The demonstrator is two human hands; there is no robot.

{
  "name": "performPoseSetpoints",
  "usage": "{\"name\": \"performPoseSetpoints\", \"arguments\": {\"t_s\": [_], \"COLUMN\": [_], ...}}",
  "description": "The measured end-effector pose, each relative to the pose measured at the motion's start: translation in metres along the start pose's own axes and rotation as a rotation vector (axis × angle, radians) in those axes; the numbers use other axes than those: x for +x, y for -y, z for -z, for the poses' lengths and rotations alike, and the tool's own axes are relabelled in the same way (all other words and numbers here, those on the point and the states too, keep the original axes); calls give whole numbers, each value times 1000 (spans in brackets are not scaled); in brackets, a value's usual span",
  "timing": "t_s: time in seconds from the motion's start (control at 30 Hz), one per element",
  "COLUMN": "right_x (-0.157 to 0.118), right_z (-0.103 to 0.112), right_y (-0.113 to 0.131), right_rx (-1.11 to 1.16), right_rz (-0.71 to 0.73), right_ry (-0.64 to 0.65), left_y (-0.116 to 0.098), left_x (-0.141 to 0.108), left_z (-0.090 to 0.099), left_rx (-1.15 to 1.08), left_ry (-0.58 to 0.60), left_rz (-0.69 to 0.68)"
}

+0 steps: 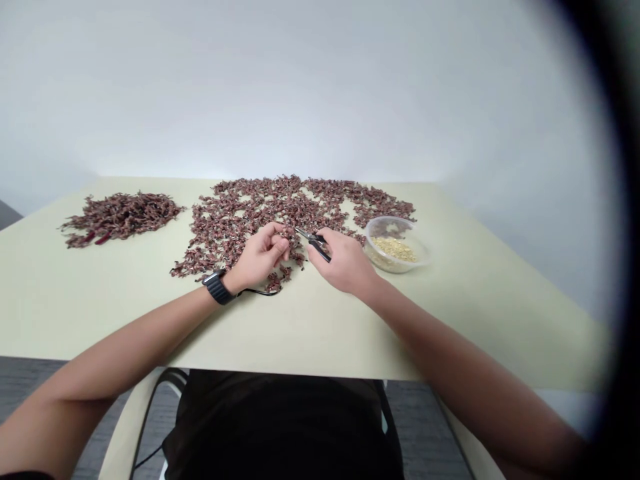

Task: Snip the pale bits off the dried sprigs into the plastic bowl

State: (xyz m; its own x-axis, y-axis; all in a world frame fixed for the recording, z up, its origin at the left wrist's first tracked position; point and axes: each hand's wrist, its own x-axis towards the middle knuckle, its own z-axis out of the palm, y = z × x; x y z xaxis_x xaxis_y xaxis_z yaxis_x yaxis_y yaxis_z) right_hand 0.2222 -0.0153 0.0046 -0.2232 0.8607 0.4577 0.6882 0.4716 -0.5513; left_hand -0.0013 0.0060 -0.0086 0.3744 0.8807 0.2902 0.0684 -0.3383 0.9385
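Note:
My right hand (345, 261) is wrapped round the black handles of small snips (321, 245), whose metal blades point left. Just left of the blade tips, my left hand (263, 255) is closed, thumb against curled fingers. It seems to pinch a small piece, too small to make out. Under and behind both hands spreads a wide layer of dried red-brown pieces that look like cut dried chillies (270, 207). Right of my right hand stands a clear round plastic tub (424, 257) with yellow seed-like bits (395, 250) in it.
A separate heap of dark red dried chillies (125, 215) lies on the left of the pale table (320, 327). A dark cable (260, 292) shows by my left wrist, which wears a black watch (219, 287). A white wall (320, 87) stands behind the table.

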Motion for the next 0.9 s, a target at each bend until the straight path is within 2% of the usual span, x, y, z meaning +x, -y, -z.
{"name": "performPoseSetpoints", "arguments": {"t_s": [0.13,0.33,0.9], "right_x": [-1,1,2], "right_z": [1,6,5], "right_y": [-8,-10,-14], "right_rx": [-127,-133,-144], "right_rz": [126,175,192], "right_ry": [-4,45,101], "left_y": [2,2,5], "left_x": [3,5,4], "left_z": [-1,0,0], "left_rx": [-194,-368,-353], "left_ry": [38,99,100], "left_rz": [80,129,157]}}
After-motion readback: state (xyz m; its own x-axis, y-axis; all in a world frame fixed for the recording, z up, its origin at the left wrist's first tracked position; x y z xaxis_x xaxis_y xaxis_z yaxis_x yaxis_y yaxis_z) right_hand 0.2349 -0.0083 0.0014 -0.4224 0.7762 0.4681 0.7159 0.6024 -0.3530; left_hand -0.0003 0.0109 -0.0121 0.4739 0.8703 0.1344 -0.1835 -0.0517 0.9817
